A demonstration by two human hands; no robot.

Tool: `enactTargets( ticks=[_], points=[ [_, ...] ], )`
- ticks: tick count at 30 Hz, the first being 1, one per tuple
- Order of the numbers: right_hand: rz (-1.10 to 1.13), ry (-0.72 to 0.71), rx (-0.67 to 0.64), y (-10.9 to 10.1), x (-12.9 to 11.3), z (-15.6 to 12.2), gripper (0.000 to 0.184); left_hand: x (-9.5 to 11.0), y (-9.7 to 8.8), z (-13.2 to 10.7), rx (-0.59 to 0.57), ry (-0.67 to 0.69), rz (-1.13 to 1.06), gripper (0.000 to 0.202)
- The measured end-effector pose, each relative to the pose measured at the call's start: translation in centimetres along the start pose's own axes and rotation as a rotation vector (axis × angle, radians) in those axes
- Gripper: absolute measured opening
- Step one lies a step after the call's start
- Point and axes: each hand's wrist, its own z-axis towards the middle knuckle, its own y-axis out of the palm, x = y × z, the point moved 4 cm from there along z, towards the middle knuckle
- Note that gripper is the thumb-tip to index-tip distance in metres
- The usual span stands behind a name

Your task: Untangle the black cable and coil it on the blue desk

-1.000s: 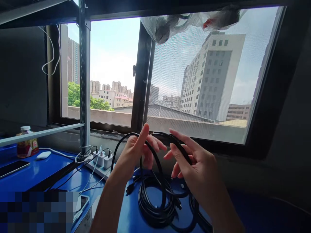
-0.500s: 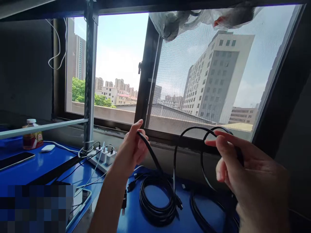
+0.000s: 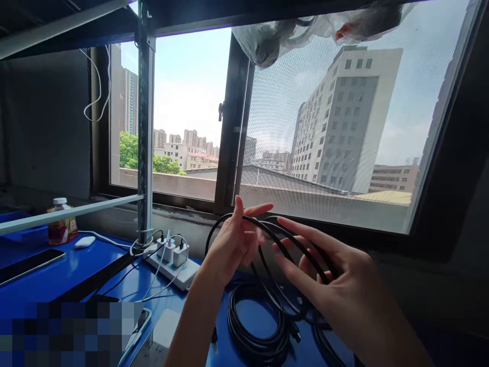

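In front of the window I hold loops of a black cable [image 3: 267, 232] between both hands, above the blue table [image 3: 69, 265]. My left hand [image 3: 233, 244] pinches the loops at their left side, thumb up and fingers curled round the strands. From the right, my right hand [image 3: 328, 275] has its fingers stretched along the cable, and the strand runs between them. The rest of the same black cable lies as a coil [image 3: 255, 326] on the table under my hands. A second dark coil [image 3: 328, 341] lies partly hidden beneath my right forearm.
A white power strip [image 3: 171, 265] with several white chargers and thin cables sits left of the coil. Further left are a phone [image 3: 28, 265], a white mouse [image 3: 84, 241] and a bottle [image 3: 61, 221]. Another phone [image 3: 139, 326] lies near the front edge. A metal shelf post [image 3: 145, 127] stands by the window.
My right hand, which had pulled a loop out to the right, has come back left to meet my left hand. The cable loops are now gathered together between both hands.
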Motion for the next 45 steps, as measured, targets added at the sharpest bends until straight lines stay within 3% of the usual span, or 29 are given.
enactTargets(
  ticks=[6,9,12,14,16,18,20,22,24,26,29,33,36,39,42,45],
  points=[
    [-0.122,-0.006,0.171,-2.0,0.8,0.5,0.038,0.7,0.0,-0.4,-0.035,-0.040,0.241,0.058],
    [-0.110,0.014,0.253,-2.6,1.3,0.9,0.039,1.0,0.6,-1.0,-0.070,0.032,0.336,0.052],
    [-0.071,0.043,0.347,-2.9,2.1,1.3,0.039,1.7,1.5,-1.7,-0.107,0.143,0.284,0.041],
    [-0.074,0.047,0.409,-3.2,2.6,1.4,0.038,2.5,1.7,-2.1,-0.054,0.269,0.255,0.035],
    [-0.069,0.035,0.440,-3.5,2.9,1.5,0.036,3.5,1.4,-2.3,0.071,0.439,0.304,0.027],
    [-0.053,0.019,0.454,-3.8,3.2,1.5,0.036,3.9,0.9,-2.3,0.177,0.581,0.441,0.020],
    [-0.035,0.003,0.461,-4.1,3.1,1.4,0.034,3.5,0.5,-1.7,0.224,0.643,0.598,0.029],
    [-0.016,-0.013,0.441,-4.1,2.7,1.1,0.032,2.2,0.1,-0.7,0.219,0.602,0.710,0.053],
    [0.016,-0.049,0.401,-3.8,1.9,0.8,0.029,0.1,-0.2,0.6,0.163,0.456,0.756,0.069],
    [0.056,-0.102,0.346,-3.3,0.9,0.4,0.026,-1.7,-0.3,1.6,0.129,0.329,0.730,0.069],
    [0.103,-0.172,0.295,-2.8,-0.4,-0.4,0.020,-3.4,0.0,2.4,0.070,0.196,0.637,0.050],
    [0.147,-0.199,0.284,-2.9,-0.8,-1.1,0.017,-3.7,0.6,2.3,-0.012,0.111,0.459,0.053],
    [0.227,-0.208,0.230,-3.1,-0.5,-1.3,0.026,-3.5,1.1,2.0,-0.064,0.103,0.351,0.054],
    [0.298,-0.158,0.270,-3.7,0.3,-1.0,0.036,-3.3,1.6,1.7,-0.092,0.129,0.265,0.048],
    [0.224,-0.109,0.264,-4.1,1.3,0.0,0.052,-2.8,1.5,1.6,0.022,0.177,0.240,0.056],
    [0.044,-0.050,0.268,-4.3,2.5,1.1,0.058,-1.9,0.6,1.2,0.284,0.233,0.295,0.062]
  ],
)
